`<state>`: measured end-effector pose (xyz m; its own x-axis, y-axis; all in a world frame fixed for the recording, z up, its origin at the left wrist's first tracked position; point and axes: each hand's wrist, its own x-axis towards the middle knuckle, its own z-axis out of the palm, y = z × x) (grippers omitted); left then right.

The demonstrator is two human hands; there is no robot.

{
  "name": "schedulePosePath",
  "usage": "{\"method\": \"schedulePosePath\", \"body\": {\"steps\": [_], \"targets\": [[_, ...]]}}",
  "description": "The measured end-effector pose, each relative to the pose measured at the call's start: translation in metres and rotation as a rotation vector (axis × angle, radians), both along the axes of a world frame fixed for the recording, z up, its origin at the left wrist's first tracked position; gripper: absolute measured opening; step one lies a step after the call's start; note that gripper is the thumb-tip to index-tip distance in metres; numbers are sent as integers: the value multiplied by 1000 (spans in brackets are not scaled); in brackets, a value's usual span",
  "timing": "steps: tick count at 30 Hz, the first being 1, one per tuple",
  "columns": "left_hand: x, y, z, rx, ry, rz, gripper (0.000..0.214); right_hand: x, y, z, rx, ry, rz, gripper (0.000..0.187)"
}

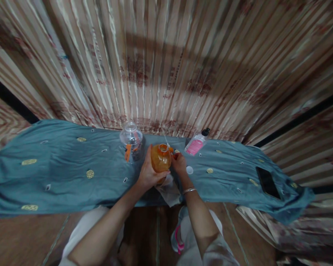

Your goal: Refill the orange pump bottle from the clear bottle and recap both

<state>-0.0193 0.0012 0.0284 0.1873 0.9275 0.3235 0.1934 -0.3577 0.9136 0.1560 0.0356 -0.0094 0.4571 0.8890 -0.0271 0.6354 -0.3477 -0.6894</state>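
Observation:
My left hand [149, 171] is wrapped around the left side and bottom of a round, orange, see-through jar [161, 160]. The jar's open mouth faces up, tilted a little toward me. At the jar's right side, my right hand [179, 162] is closed with its fingers pinched together. Near those fingertips, by the rim, show a small orange part and a thin white piece [168, 145]; what exactly the fingers grip is too small to tell. Beneath the jar, a crumpled whitish cloth or tissue [170, 193] hangs at the table's front edge.
A clear jar [131, 138] with an orange label stands left of the orange jar. To the right lie a pump bottle [195, 146] with a pink label, a small white disc [189, 170] and a black phone [268, 183]. A teal cloth [66, 166] covers the narrow table; curtains hang behind.

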Motion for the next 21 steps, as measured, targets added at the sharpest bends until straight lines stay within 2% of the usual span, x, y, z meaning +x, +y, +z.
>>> {"method": "schedulePosePath", "body": {"steps": [5, 9, 12, 16, 19, 21], "targets": [[1, 0, 1, -11, -1, 5, 117, 0, 1, 3, 175, 220, -60, 22], [2, 0, 2, -11, -8, -1, 118, -3, -10, 24, 337, 432, -32, 32], [2, 2, 1, -14, -11, 3, 119, 3, -36, 52, 436, 574, 18, 41], [3, 3, -1, -15, -4, 7, 119, 30, -90, 102, 498, 667, 53, 43], [3, 4, -1, -8, -2, 7, 119, 61, -131, 137, 483, 717, 62, 40], [3, 4, -1, -12, 2, 4, 119, 81, -156, 156, 441, 677, 47, 40]]}}
